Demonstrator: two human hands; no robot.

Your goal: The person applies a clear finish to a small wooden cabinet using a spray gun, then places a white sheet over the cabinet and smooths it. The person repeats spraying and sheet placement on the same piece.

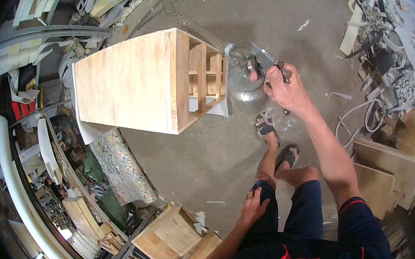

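Observation:
My right hand (pixel 289 88) is closed around a spray gun (pixel 275 62), with metal parts showing above the fist and a finger curled at its front. Beside it is a large clear bottle (pixel 241 80); I cannot tell whether the two are joined. Clear coiled tubing (pixel 282 119) hangs below the fist. Just left of the bottle is the open, divided side of a pale wooden cabinet frame (pixel 125 85), lying with a broad plain panel upward. My left hand (pixel 254 206) rests on my left thigh near the knee, fingers spread and holding nothing.
Foam scraps (pixel 403 51) are heaped along the right, with thin boards (pixel 391 170) leaning below them. A ribbed hose (pixel 179 17) runs over the floor behind the cabinet. A speckled foam slab (pixel 122 165) and a wooden box (pixel 171 236) lie at the left.

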